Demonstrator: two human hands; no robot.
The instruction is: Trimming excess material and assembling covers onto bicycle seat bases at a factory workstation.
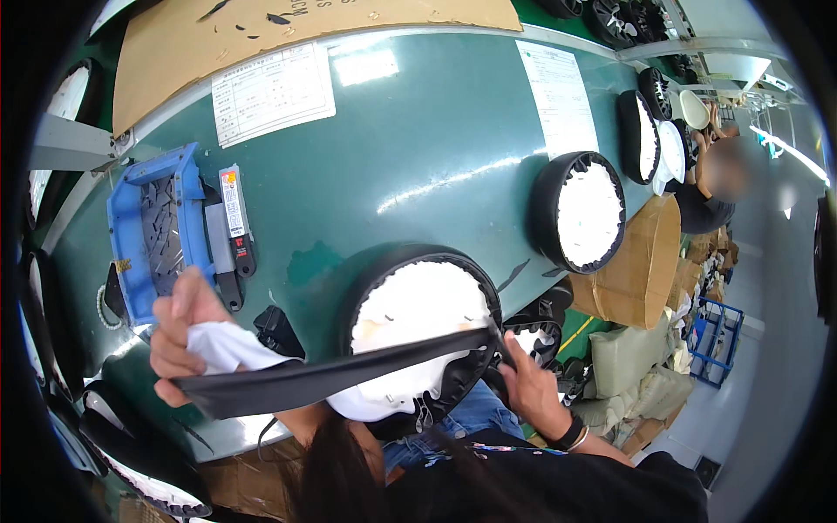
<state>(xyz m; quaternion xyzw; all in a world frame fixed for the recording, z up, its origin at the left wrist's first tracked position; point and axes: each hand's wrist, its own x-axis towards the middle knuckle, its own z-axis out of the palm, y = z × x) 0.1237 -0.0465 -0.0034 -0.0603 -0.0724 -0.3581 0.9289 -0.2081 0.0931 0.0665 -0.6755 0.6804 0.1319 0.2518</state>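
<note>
A long black strip [323, 380] is stretched in the air across the front of a round white pad with a black cover [418, 296]. My left hand [185, 340] is closed on the strip's left end and on a crumpled white piece [235, 344] beside it. At the strip's right end, my right hand [534, 390] is closed, with its thumb and fingers by the black rim of the pad. A narrow dark part there blends with the strip, and I cannot make out whether it is separate. The pad rests at the table's near edge, against my lap.
A blue tray [199, 248] with dark scraps stands at the left, beside a boxed cutter blade pack [234, 205]. Another black-rimmed white pad [591, 213] lies to the right. Paper sheets [275, 94] lie on the green table [436, 122]. A person [706, 187] sits at the far right.
</note>
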